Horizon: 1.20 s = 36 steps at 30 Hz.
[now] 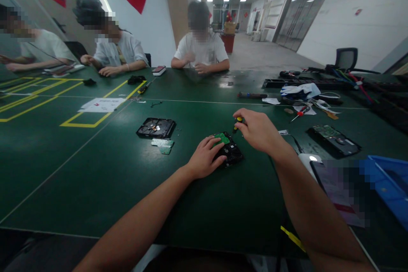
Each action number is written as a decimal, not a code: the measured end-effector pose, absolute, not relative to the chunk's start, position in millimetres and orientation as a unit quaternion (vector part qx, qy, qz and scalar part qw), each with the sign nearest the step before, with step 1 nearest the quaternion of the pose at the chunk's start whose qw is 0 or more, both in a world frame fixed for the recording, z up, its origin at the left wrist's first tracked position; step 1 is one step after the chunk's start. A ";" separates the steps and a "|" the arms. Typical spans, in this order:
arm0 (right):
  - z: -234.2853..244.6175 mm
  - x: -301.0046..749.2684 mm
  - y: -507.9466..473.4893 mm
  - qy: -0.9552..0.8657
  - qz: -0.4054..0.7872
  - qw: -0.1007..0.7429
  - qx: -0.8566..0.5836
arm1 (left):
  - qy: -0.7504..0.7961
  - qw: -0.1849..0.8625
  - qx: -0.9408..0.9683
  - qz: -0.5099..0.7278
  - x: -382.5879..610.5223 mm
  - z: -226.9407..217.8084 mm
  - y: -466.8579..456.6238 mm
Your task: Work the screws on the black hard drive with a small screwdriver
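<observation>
A hard drive (pixel 234 153) with a green circuit board lies on the green table in front of me. My left hand (pixel 207 156) rests across it, fingers spread over the board and the black casing. My right hand (pixel 256 131) grips a small screwdriver (pixel 238 122) with a yellow and black handle, held roughly upright at the drive's far right corner. Its tip is too small to make out. To the left lies an opened hard drive (pixel 156 128), with a detached circuit board (pixel 163 145) just below it. Several tiny screws (pixel 179 129) are scattered beside that drive.
Another hard drive (pixel 333 140) lies to the right, near a blue bin (pixel 387 187) and a phone-like device (pixel 334 191). Gloves (pixel 299 90), a red-handled screwdriver (pixel 299 113) and cables occupy the back right. Three people sit across the table (pixel 95 178).
</observation>
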State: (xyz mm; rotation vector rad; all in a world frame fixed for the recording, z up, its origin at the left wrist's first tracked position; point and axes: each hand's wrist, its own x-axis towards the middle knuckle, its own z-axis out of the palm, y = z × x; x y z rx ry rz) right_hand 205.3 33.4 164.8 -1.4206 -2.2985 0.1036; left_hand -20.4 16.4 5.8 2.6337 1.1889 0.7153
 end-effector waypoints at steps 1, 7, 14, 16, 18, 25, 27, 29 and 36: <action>164.9 205.1 33.2 -0.829 0.041 0.217 -0.513 | 0.398 0.082 0.882 0.239 -20.4 5.9 16.3; 164.6 201.6 33.3 -0.821 0.014 0.219 -0.527 | 0.401 0.082 0.881 0.236 -19.9 7.1 15.5; 160.5 203.0 36.6 -0.823 0.004 0.212 -0.526 | 0.404 0.087 0.880 0.235 -19.9 8.7 15.0; 160.7 202.8 35.8 -0.824 0.017 0.220 -0.522 | 0.402 0.084 0.881 0.235 -19.9 8.0 15.1; 161.6 201.9 34.6 -0.826 0.026 0.222 -0.518 | 0.400 0.081 0.882 0.234 -19.8 7.0 15.3; 164.0 199.6 32.0 -0.814 -0.015 0.190 -0.550 | 0.399 0.081 0.880 0.245 -19.8 5.7 15.9; 163.7 199.4 31.5 -0.809 -0.031 0.184 -0.557 | 0.398 0.082 0.880 0.245 -20.0 6.0 16.0; 163.6 199.1 30.9 -0.804 -0.048 0.176 -0.566 | 0.399 0.082 0.880 0.245 -20.2 6.3 15.9; 165.2 198.8 31.0 -0.802 -0.058 0.160 -0.573 | 0.400 0.085 0.880 0.241 -20.5 6.7 16.1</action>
